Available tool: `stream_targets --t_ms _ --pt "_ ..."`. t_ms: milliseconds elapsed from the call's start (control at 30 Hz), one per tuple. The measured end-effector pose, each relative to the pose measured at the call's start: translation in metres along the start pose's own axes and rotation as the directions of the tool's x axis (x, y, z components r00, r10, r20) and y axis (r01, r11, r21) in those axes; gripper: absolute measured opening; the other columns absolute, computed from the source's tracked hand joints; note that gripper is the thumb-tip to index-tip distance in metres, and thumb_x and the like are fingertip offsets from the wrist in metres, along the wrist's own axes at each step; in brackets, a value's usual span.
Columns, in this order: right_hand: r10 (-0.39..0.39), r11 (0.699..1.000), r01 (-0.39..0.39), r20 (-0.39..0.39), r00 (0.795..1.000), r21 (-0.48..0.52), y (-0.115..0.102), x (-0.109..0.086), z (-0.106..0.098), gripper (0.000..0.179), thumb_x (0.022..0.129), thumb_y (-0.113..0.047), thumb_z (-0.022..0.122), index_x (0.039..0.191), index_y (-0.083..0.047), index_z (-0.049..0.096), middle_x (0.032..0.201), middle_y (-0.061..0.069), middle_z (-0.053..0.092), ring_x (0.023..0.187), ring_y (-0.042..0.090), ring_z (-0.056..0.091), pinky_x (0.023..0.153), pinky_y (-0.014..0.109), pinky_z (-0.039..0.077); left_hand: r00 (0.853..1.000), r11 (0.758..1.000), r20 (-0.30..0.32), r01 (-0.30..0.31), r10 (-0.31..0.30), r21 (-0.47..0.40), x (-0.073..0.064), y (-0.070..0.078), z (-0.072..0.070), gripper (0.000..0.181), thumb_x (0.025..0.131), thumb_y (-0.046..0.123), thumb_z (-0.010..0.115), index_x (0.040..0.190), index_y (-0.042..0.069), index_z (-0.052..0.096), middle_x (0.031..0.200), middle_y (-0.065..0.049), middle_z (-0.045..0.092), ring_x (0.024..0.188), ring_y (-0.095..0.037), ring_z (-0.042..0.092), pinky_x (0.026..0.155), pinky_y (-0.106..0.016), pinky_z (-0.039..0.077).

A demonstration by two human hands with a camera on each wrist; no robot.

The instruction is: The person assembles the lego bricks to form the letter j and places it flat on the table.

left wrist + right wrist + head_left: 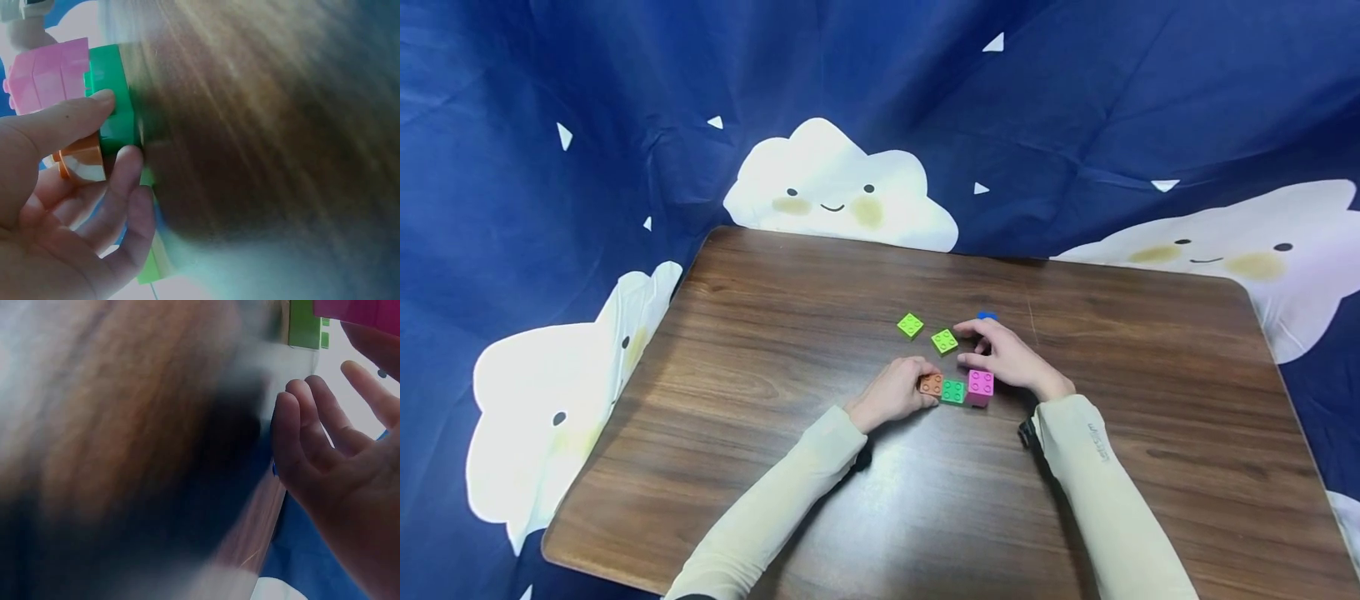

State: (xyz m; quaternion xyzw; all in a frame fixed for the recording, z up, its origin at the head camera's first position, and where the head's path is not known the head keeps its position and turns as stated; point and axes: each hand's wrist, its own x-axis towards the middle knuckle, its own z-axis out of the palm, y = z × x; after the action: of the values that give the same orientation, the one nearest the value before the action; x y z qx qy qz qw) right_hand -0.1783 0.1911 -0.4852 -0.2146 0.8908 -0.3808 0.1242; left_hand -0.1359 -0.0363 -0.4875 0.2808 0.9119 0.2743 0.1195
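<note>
In the head view, my left hand (897, 388) grips the left end of a joined row of toy building bricks. An orange brick (931, 384) sits at that end, a green brick (953, 392) shows in the middle, and a pink brick (981, 383) rises at the right. The left wrist view has the thumb pressed on the green brick (115, 75), with fingertips at its other end. My right hand (1011, 360) hovers beside the pink brick, fingers loosely bent and holding nothing. Close to its fingertips lies a lime brick (944, 341).
Another lime brick (910, 326) lies farther back on the brown wooden table (775, 333). Just beyond the right hand, a blue brick (987, 316) is partly hidden by the fingers. A dark blue curtain (1000, 125) with white clouds hangs behind the table.
</note>
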Motion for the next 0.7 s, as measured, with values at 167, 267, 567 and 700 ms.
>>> stream_targets --t_ms 167,267,567,700 --pt "-0.039 0.999 0.038 0.052 0.998 0.008 -0.001 0.008 0.001 0.05 0.088 -0.013 0.069 0.134 -0.004 0.053 0.127 0.017 0.059 0.094 0.026 0.06 0.087 0.042 0.047 1.0 1.0 0.001 0.01 -0.01 -0.009 -0.002 0.001 0.001 0.036 0.078 0.02 0.08 0.111 0.01 0.07 0.09 0.003 0.064 0.078 -0.009 0.056 0.071 -0.022 0.046" --pt "-0.042 0.999 0.042 0.076 0.996 -0.007 -0.001 0.011 0.0 0.052 0.089 -0.014 0.068 0.136 -0.004 0.05 0.125 0.018 0.058 0.097 0.027 0.059 0.087 0.043 0.047 1.0 1.0 0.001 0.013 -0.013 -0.016 -0.002 0.001 0.001 0.038 0.078 0.02 0.08 0.112 0.009 0.069 0.092 0.002 0.065 0.079 -0.009 0.056 0.072 -0.022 0.047" --pt "0.002 0.995 0.012 0.147 0.989 -0.095 -0.007 0.018 -0.001 0.056 0.091 -0.018 0.065 0.143 -0.011 0.045 0.116 0.014 0.055 0.099 0.026 0.05 0.083 0.037 0.043 1.0 1.0 -0.006 0.012 -0.012 -0.019 0.0 -0.001 0.002 0.04 0.077 0.019 0.08 0.114 0.008 0.069 0.097 0.001 0.067 0.081 -0.009 0.057 0.074 -0.021 0.047" --pt "-0.004 0.991 0.025 0.155 0.988 -0.134 -0.007 0.02 0.0 0.052 0.091 -0.018 0.065 0.14 -0.01 0.048 0.111 0.013 0.056 0.099 0.025 0.048 0.082 0.037 0.041 1.0 1.0 -0.009 0.009 -0.009 -0.023 0.0 -0.002 0.002 0.04 0.077 0.019 0.081 0.113 0.008 0.069 0.098 0.0 0.067 0.082 -0.009 0.057 0.075 -0.021 0.047"
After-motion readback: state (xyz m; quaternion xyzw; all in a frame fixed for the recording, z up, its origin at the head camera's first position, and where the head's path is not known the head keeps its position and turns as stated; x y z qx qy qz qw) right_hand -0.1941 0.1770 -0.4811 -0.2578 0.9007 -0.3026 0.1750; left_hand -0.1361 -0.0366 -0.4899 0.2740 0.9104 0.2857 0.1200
